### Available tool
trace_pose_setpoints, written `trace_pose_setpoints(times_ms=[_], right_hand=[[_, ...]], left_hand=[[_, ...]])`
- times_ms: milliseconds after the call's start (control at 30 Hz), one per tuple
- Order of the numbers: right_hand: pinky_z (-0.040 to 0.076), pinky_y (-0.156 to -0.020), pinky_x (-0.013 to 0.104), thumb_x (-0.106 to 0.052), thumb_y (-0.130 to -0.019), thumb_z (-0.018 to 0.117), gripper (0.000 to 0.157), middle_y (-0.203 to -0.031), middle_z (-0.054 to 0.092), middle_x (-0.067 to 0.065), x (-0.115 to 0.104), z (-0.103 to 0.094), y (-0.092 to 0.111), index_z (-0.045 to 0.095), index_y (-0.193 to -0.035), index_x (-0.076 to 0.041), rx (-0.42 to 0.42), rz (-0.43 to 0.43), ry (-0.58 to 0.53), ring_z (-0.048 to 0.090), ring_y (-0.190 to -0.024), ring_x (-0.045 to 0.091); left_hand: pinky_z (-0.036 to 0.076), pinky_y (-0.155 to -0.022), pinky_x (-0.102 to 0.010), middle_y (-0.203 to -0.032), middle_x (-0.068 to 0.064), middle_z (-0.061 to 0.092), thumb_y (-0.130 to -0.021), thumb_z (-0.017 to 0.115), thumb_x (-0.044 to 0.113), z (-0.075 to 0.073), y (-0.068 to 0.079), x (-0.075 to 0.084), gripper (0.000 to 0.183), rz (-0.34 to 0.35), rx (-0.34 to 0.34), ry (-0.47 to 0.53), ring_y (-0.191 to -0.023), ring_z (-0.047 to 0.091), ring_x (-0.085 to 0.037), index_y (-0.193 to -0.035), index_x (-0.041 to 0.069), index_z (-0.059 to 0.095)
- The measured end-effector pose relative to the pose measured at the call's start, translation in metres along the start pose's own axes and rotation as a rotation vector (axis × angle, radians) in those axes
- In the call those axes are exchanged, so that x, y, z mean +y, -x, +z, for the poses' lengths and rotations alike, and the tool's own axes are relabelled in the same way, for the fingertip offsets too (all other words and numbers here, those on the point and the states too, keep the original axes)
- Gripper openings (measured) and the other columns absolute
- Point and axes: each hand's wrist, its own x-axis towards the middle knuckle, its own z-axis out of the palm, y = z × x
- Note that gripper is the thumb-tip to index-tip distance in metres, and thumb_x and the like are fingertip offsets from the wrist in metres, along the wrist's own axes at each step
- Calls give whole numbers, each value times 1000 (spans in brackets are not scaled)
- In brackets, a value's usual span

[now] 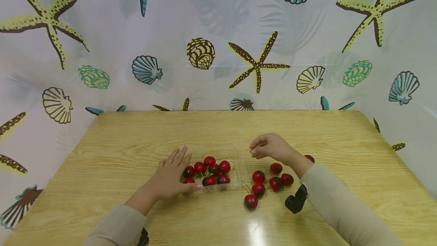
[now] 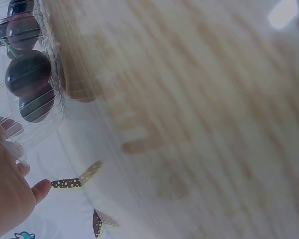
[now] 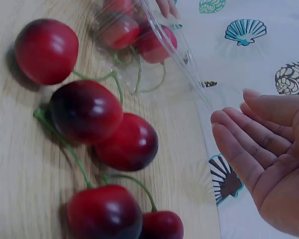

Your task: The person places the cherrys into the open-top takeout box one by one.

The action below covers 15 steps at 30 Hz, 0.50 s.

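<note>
A clear plastic box [image 1: 243, 162] holding several dark red cherries [image 1: 224, 167] lies mid-table in the head view. My left hand [image 1: 170, 177] rests at its left end, fingers fairly straight and the thumb along the front side. In the left wrist view, part of that hand [image 2: 10, 184] shows beside the see-through wall. To the right of the box, my right hand [image 1: 273, 149] hovers with nothing in it. Its fingers [image 3: 254, 137] are loosely bent in the right wrist view. Several loose cherries [image 1: 258, 190] with green stems lie in front of it.
One more cherry [image 1: 309, 158] is partly hidden behind my right wrist. The wooden table [image 1: 136, 132] meets a white cloth [image 1: 164, 29] printed with starfish and shells at its back and sides. A dark wrist device [image 1: 296, 199] hangs below the right sleeve.
</note>
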Motion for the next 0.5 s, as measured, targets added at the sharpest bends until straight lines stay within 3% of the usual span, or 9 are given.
trace_pose_setpoints(times_ms=[233,500], right_hand=[[44,-76,41,-6,-83,56,27,-94,57,25,7,-16,8,52,-100,14,18,10,12,60,-82,25],[45,-76,40,-9,-83,57,29,-96,57,25,17,-32,16,52,-101,13,60,54,32,59,-85,28]], left_hand=[[11,-93,-58,-143,-11,2,-66,38,76,-1,-1,0,103,-4,-13,-4,-129,0,-31,-137,4,20],[10,-93,-59,-143,-11,2,-67,41,74,-2,0,1,101,-9,-22,8,-129,0,-31,-137,4,21]])
